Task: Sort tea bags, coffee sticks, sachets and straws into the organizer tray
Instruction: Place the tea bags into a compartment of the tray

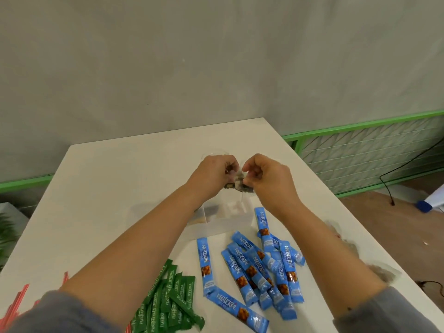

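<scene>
Over your white worktop [101,188] by the grey wall [168,56], your left hand [211,174] and right hand [266,179] both pinch tea bags [240,182] between them.

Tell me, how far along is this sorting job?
Early on. The clear organizer tray seems to hold a few dark items already, though they are blurred. Both the left hand and right hand pinch tea bags above it. Still loose on the table: blue coffee sticks, green sachets, red straws and more tea bags at right.

Roughly twelve blue coffee sticks [254,270] — about eight green sachets [165,301], two hands
</scene>
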